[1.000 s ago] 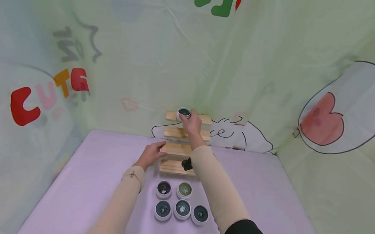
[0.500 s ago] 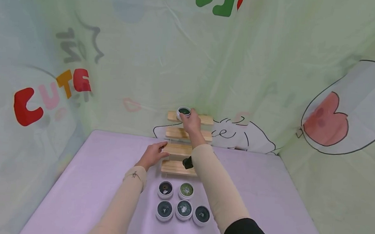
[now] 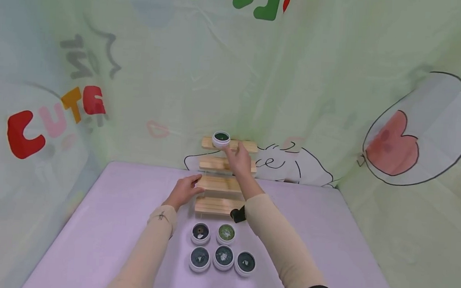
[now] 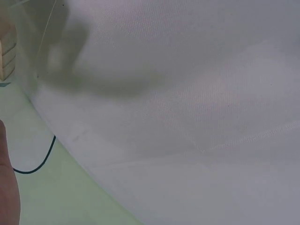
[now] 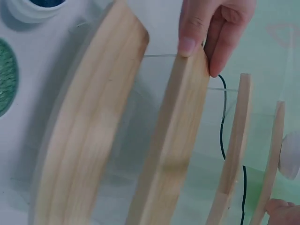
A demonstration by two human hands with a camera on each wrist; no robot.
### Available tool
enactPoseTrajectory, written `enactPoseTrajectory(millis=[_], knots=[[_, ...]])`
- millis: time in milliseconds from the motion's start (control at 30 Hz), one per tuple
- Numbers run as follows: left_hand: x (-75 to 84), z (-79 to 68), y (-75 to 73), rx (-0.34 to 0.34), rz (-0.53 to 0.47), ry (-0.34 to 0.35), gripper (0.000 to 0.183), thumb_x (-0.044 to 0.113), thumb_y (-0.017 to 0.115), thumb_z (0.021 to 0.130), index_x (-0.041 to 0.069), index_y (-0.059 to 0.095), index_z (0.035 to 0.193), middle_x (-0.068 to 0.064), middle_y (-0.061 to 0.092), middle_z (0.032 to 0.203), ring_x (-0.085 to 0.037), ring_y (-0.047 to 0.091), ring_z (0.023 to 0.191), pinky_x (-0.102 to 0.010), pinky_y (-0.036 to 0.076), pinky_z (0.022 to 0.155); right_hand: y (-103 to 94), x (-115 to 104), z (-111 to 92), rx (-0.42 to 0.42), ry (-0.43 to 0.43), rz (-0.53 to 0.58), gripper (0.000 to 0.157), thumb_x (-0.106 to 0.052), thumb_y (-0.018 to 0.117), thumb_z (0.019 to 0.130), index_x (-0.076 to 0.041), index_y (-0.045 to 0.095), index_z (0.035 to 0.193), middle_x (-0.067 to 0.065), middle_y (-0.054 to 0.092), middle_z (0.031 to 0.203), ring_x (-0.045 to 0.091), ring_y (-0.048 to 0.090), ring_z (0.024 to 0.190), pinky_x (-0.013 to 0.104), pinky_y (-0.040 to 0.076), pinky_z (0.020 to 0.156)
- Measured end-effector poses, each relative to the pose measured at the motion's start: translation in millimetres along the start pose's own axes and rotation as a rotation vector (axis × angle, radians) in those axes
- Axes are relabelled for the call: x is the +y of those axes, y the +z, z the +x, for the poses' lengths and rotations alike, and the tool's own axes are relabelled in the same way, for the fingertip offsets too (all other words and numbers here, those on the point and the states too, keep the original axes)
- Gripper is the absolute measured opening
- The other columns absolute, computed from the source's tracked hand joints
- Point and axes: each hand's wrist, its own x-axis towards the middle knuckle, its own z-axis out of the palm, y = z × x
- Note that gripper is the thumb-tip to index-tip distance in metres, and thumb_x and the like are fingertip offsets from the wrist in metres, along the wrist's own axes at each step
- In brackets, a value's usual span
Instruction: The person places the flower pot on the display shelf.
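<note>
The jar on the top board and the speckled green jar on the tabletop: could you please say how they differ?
The upper jar holds dark green contents; the speckled jar holds lighter green. The upper jar stands on the top board, beside the right hand; the speckled jar stands on the tabletop. Both are round and white.

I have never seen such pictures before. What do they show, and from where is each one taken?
There is no robot here: these are a person's two bare hands. The wide pictures come from a camera worn on the head; the others come from cameras on the left and right wrists. On the purple surface stand five white jars, in front of a rack with four wooden boards. The left hand pinches the end of the second board from the bottom. The right hand is beside a sixth jar on the top board and seems to hold nothing.
</note>
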Motion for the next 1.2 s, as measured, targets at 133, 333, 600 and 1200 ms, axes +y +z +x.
enactPoseTrajectory(millis=[133,333,600,1200], knots=[[-5.0,2.7,2.1,-0.006,-0.004,-0.006,0.060,0.020,0.074,0.088,-0.003,0.051,0.139,-0.020,0.056,0.135,-0.033,0.056,0.122,-0.040,0.051,0.101,-10.7,15,-17,-0.002,-0.022,0.016,0.073,-0.036,0.056,0.099,0.000,0.024,0.154,0.019,0.035,0.153,0.037,0.042,0.134,0.046,0.039,0.112],[-2.8,3.3,-0.6,-0.011,-0.016,-0.017,0.062,0.020,0.074,0.087,-0.003,0.050,0.139,-0.021,0.055,0.137,-0.034,0.056,0.123,-0.039,0.050,0.101,-23.7,43,-51,-0.048,-0.075,0.055,0.073,-0.032,0.058,0.099,0.000,0.022,0.154,0.020,0.031,0.155,0.036,0.039,0.137,0.045,0.038,0.113],[0.7,0.1,-0.1,-0.023,-0.010,0.007,0.059,0.016,0.074,0.088,-0.007,0.050,0.137,-0.023,0.055,0.135,-0.035,0.056,0.122,-0.040,0.051,0.100,-33.9,80,-109,-0.094,-0.124,0.013,0.071,-0.027,0.061,0.098,0.004,0.025,0.152,0.021,0.029,0.155,0.035,0.039,0.137,0.041,0.040,0.110],[-2.2,1.5,0.8,-0.033,-0.010,-0.004,0.061,0.018,0.074,0.088,-0.005,0.051,0.138,-0.022,0.055,0.136,-0.033,0.056,0.123,-0.038,0.051,0.101,-37.8,157,-218,-0.136,0.054,-0.120,0.087,-0.036,0.077,0.084,0.006,0.036,0.147,0.026,0.039,0.148,0.042,0.049,0.128,0.044,0.047,0.102]])
